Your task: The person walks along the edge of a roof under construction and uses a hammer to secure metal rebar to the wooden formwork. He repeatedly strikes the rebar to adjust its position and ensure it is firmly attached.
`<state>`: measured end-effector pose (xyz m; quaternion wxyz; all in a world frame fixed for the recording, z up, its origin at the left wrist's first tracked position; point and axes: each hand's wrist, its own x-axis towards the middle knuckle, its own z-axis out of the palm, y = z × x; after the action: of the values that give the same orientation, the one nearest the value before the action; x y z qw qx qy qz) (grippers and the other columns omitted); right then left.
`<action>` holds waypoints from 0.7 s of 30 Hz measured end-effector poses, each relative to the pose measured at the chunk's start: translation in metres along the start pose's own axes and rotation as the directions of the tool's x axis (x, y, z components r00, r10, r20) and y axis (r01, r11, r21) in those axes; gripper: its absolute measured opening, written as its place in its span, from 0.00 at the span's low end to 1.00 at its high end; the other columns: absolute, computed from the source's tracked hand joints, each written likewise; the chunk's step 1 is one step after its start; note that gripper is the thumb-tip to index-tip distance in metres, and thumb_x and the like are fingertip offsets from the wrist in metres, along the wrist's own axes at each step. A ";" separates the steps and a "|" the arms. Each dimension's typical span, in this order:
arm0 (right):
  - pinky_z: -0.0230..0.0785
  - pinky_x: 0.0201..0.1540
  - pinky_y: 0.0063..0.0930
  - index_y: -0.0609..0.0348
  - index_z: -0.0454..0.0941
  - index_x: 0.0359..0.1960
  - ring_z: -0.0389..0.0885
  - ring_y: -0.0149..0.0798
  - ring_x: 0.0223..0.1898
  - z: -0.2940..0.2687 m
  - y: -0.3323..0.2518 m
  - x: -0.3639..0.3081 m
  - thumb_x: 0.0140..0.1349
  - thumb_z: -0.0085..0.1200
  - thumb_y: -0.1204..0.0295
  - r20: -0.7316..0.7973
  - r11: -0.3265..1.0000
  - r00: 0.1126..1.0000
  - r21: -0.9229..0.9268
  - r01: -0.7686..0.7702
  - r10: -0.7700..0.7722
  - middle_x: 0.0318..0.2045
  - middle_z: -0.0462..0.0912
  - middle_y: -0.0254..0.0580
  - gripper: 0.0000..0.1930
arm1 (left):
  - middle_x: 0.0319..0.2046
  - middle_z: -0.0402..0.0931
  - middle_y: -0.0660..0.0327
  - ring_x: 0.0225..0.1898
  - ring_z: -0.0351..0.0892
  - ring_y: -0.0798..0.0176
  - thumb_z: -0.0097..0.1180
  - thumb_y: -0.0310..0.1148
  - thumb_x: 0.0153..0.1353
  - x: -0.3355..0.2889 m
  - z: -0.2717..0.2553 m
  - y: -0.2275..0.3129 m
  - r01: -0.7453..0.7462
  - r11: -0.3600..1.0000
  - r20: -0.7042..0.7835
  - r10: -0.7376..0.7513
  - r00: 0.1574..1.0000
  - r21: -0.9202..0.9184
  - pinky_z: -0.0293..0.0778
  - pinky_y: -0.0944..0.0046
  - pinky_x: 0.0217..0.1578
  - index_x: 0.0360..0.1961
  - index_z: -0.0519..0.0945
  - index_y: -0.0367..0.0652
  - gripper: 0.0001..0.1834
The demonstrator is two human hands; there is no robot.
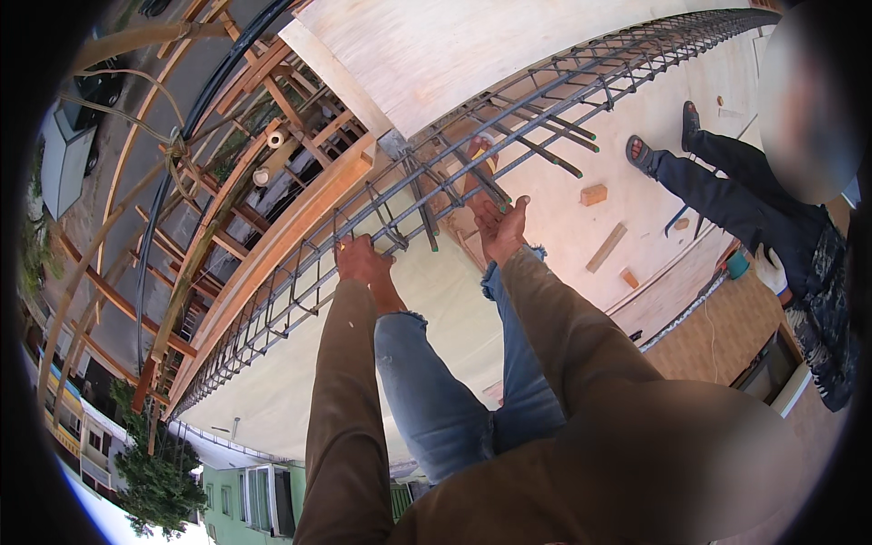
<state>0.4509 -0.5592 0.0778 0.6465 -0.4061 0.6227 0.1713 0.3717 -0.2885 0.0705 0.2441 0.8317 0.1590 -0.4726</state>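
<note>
A long cage of steel reinforcing bars [400, 211], tied with square stirrups, curves across the floor edge from lower left to upper right. My left hand [361, 261] is closed round a bar on its near side. Farther right, my right hand [502, 222] is palm up with fingers spread, just under the end of a thick loose-ended rebar [489, 186]; whether it touches the bar I cannot tell. Several bar ends with green tips [570, 169] stick out of the cage toward me. One of my feet [481, 156] shows beyond the right hand, partly hidden by bars.
Beyond the cage, orange timber formwork [272, 218] and bamboo poles drop toward a street. A pale plywood panel [509, 45] stands at the top. At right, a person in dark trousers [727, 182] is near small wood blocks [593, 194] and a wood strip [607, 247].
</note>
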 end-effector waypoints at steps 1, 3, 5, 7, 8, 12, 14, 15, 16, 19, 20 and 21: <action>0.62 0.60 0.44 0.70 0.57 0.64 0.69 0.49 0.55 0.000 -0.018 0.004 0.69 0.22 0.39 -0.037 0.996 0.998 0.069 0.060 -0.057 0.60 0.64 0.57 0.42 | 0.44 0.75 0.41 0.47 0.77 0.43 0.72 0.52 0.37 -0.001 0.002 -0.002 -0.018 1.000 -0.020 0.019 1.000 0.024 0.75 0.49 0.46 0.37 0.80 0.32 0.34; 0.64 0.58 0.45 0.69 0.59 0.62 0.70 0.47 0.54 -0.007 -0.048 0.024 0.70 0.28 0.43 -0.010 0.992 0.992 0.038 0.124 -0.124 0.56 0.68 0.55 0.37 | 0.43 0.76 0.41 0.50 0.75 0.43 0.72 0.53 0.38 0.004 -0.002 -0.004 0.002 1.000 0.043 -0.002 0.999 -0.015 0.70 0.52 0.53 0.38 0.81 0.34 0.34; 0.67 0.53 0.44 0.65 0.66 0.53 0.71 0.44 0.50 0.000 -0.064 0.040 0.69 0.34 0.49 0.042 0.988 0.992 0.100 0.116 -0.120 0.51 0.71 0.51 0.28 | 0.42 0.77 0.41 0.51 0.74 0.43 0.72 0.54 0.37 0.008 -0.001 -0.009 0.020 0.997 0.116 -0.011 0.993 -0.078 0.68 0.52 0.56 0.38 0.81 0.34 0.35; 0.71 0.47 0.42 0.59 0.70 0.42 0.74 0.41 0.44 0.006 -0.066 0.057 0.67 0.41 0.53 0.156 0.992 0.981 0.075 0.103 -0.114 0.44 0.74 0.48 0.20 | 0.42 0.76 0.41 0.51 0.74 0.43 0.72 0.55 0.36 0.014 -0.008 -0.010 0.027 0.986 0.185 0.004 0.983 -0.164 0.69 0.52 0.55 0.36 0.82 0.33 0.35; 0.71 0.46 0.43 0.58 0.69 0.39 0.74 0.41 0.42 0.011 -0.066 0.061 0.65 0.42 0.56 0.170 0.991 0.982 0.121 0.065 -0.085 0.42 0.74 0.46 0.17 | 0.42 0.76 0.41 0.51 0.74 0.43 0.72 0.55 0.35 0.014 -0.012 -0.007 0.041 0.989 0.193 -0.013 0.981 -0.140 0.69 0.51 0.54 0.35 0.82 0.33 0.35; 0.68 0.33 0.33 0.54 0.66 0.29 0.69 0.35 0.28 0.037 -0.067 0.063 0.64 0.42 0.64 0.188 0.967 0.982 0.243 -0.082 0.036 0.30 0.72 0.38 0.10 | 0.42 0.76 0.41 0.49 0.75 0.43 0.73 0.55 0.36 0.010 -0.022 0.009 0.079 0.994 0.193 -0.062 0.979 -0.081 0.70 0.51 0.54 0.35 0.82 0.33 0.35; 0.68 0.32 0.33 0.52 0.64 0.23 0.67 0.34 0.25 0.060 -0.078 0.046 0.64 0.43 0.63 0.161 0.980 0.985 0.175 -0.092 0.063 0.23 0.69 0.34 0.12 | 0.41 0.77 0.42 0.47 0.76 0.43 0.72 0.55 0.37 0.009 -0.018 0.007 0.076 0.995 0.154 -0.065 0.986 -0.070 0.69 0.51 0.55 0.36 0.82 0.33 0.34; 0.64 0.28 0.29 0.50 0.62 0.20 0.64 0.31 0.20 0.050 -0.071 0.059 0.64 0.43 0.63 0.266 0.975 0.962 0.197 -0.107 0.052 0.16 0.63 0.29 0.14 | 0.41 0.78 0.42 0.47 0.77 0.43 0.72 0.54 0.38 0.008 -0.010 0.004 0.069 0.996 0.124 -0.060 0.990 -0.064 0.68 0.51 0.56 0.37 0.82 0.34 0.34; 0.62 0.26 0.27 0.49 0.63 0.20 0.62 0.30 0.19 0.037 -0.069 0.068 0.63 0.43 0.64 0.290 0.979 0.956 0.180 -0.096 0.040 0.16 0.62 0.28 0.13 | 0.41 0.78 0.43 0.47 0.78 0.43 0.72 0.54 0.38 0.007 -0.008 0.003 0.055 0.997 0.093 -0.050 0.994 -0.054 0.68 0.51 0.57 0.38 0.82 0.34 0.34; 0.50 0.18 0.23 0.47 0.66 0.22 0.54 0.26 0.13 0.045 -0.070 0.068 0.61 0.43 0.67 0.325 0.986 0.946 0.150 -0.071 0.019 0.13 0.57 0.24 0.09 | 0.42 0.79 0.43 0.52 0.75 0.43 0.72 0.53 0.40 0.000 -0.021 0.015 0.125 0.992 0.129 -0.122 0.984 -0.016 0.64 0.51 0.60 0.40 0.81 0.36 0.34; 0.50 0.18 0.23 0.47 0.63 0.21 0.54 0.26 0.13 0.047 -0.068 0.068 0.60 0.43 0.68 0.293 0.991 0.956 0.113 -0.067 0.031 0.13 0.56 0.24 0.09 | 0.43 0.78 0.43 0.51 0.76 0.44 0.71 0.53 0.39 -0.004 -0.019 0.017 0.148 0.988 0.113 -0.142 0.983 -0.048 0.67 0.52 0.57 0.39 0.82 0.36 0.33; 0.51 0.18 0.24 0.47 0.61 0.20 0.54 0.26 0.13 0.046 -0.066 0.068 0.59 0.43 0.70 0.262 0.995 0.964 0.077 -0.063 0.040 0.13 0.56 0.25 0.10 | 0.43 0.78 0.44 0.50 0.77 0.44 0.71 0.52 0.38 -0.007 -0.017 0.019 0.170 0.982 0.096 -0.162 0.982 -0.080 0.71 0.52 0.54 0.37 0.82 0.35 0.32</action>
<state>0.5411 -0.5847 0.0291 0.7346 -0.3360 0.5495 0.2133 0.3893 -0.2953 0.0890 0.2472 0.7822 0.2375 -0.5203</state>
